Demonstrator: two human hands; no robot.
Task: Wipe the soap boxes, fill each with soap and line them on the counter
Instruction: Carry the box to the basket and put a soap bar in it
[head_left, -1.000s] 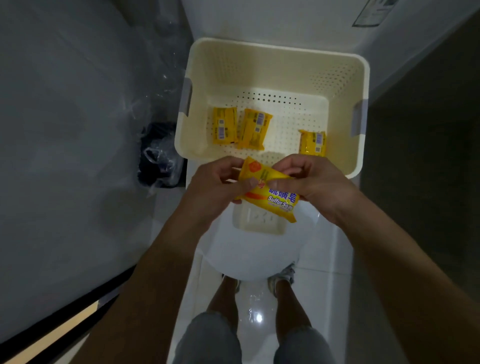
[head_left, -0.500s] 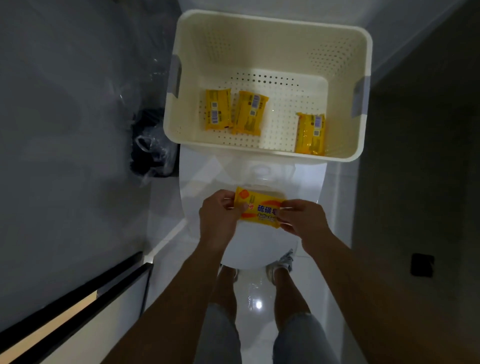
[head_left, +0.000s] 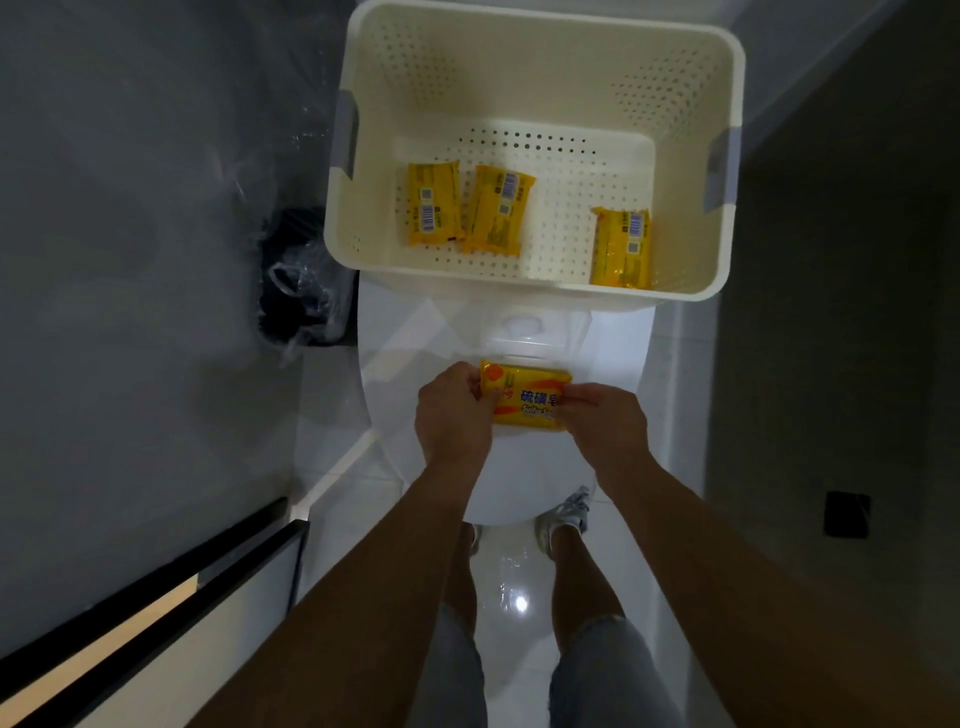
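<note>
A yellow wrapped soap bar (head_left: 525, 397) is held above the closed white toilet lid (head_left: 519, 478). My left hand (head_left: 453, 415) pinches its left end, and my right hand (head_left: 602, 423) pinches its right end. Three more yellow wrapped soap bars lie in the cream perforated basket (head_left: 691, 130) on the toilet tank: one (head_left: 434, 210) at the left, one (head_left: 497, 210) beside it, one (head_left: 622, 247) at the right. No soap box shows under the hands.
A black bin with a clear plastic liner (head_left: 304, 275) stands on the floor left of the toilet. A grey wall runs along the left, a dark wall along the right. My legs and shoes (head_left: 569, 512) stand on glossy white tiles in front of the toilet.
Both hands moved the soap bar from the basket's front edge down toward me over the toilet lid. The view pulled back and the white soap box seen under the bar earlier no longer shows.
</note>
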